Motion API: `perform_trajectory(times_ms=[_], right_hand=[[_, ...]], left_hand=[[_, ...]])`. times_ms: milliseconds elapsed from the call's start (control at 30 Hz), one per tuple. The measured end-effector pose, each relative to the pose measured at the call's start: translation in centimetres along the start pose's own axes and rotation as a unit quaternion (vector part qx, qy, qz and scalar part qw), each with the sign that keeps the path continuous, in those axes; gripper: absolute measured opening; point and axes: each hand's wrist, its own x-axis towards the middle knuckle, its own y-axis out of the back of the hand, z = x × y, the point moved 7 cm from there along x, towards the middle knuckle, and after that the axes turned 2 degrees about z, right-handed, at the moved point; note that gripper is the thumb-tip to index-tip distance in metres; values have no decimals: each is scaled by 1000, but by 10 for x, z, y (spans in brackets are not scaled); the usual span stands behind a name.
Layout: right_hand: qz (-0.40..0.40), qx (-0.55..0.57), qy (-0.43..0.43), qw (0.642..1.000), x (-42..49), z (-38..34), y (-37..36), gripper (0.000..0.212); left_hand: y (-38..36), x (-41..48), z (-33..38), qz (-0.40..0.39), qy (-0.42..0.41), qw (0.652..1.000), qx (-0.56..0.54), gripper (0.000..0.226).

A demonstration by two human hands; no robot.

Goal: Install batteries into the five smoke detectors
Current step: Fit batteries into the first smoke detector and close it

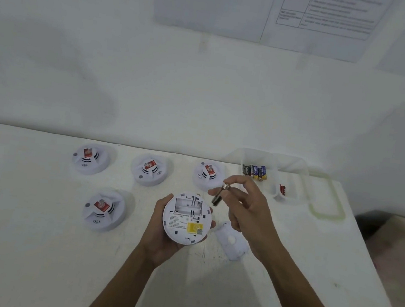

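Fingers point(235, 195) of the right hand point(250, 210) pinch a dark AA battery point(217, 198) just above the upturned white smoke detector point(187, 219). Its battery bay is open, a yellow sticker is showing, and the left hand point(157, 228) cups it.

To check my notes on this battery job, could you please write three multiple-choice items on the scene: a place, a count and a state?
1. Where is the loose back cover? A. on the table, right of the held detector; B. inside a drawer; C. on a chair.
2. How many detectors stand unheld on the table? A. two; B. four; C. five.
3. The held detector's battery bay is: A. open and empty; B. full; C. covered.
Answers: 1 A, it lies there, near the right hand; 2 B, three at the rear, one nearer; 3 A, bare slots show and the right hand pinches a battery outside it.
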Motion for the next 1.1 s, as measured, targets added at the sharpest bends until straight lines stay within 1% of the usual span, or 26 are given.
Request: perform_trajectory(times_ms=[100,167,267,333,400,433,467,500,567,600,633,700,767,833,933,1100], right_hand=[[-2,-66,56,996,1,-8,-9,9],[6,-126,89,988,1,-8,-14,10],[11,-220,152,963,1,-8,-21,12],[-4,-271,209,939,-1,-11,-29,15],[-18,-309,244,919,-2,-12,-36,23],[-26,-331,253,909,-2,-11,-38,26],[-36,-351,259,899,-2,-11,-41,28],[-47,-366,264,891,-1,-9,-43,29],[-61,-391,289,872,-1,-6,-47,30],[-66,-410,312,854,-2,-5,-49,30],[-70,-433,340,832,-2,-4,-52,29],[-83,-474,386,787,-5,-3,-58,28],[-102,-502,400,760,-6,-1,-62,47],[-122,-519,385,753,-4,1,-64,57],[-142,-542,364,744,-1,3,-65,58],[-146,-551,348,745,0,3,-63,53]], left_hand=[[2,0,-2,11,0,1000,-16,92],[3,-1,-3,22,-4,1000,1,91],[1,-3,1,44,-41,997,50,76],[2,-4,2,52,-59,993,88,72],[8,-1,6,78,-85,988,98,66],[4,0,6,69,-84,989,97,59],[-3,0,8,37,-86,992,82,49],[-10,-1,7,23,-76,995,53,40],[-6,-3,4,75,-60,995,30,36],[-5,-4,6,85,-74,993,24,37],[-5,-2,4,73,-69,993,54,40],[-3,0,6,54,-79,987,130,55],[1,2,3,54,-76,987,129,65],[5,4,2,59,-73,991,99,71],[9,1,0,95,-55,990,85,86],[5,2,1,107,-51,990,82,93]])
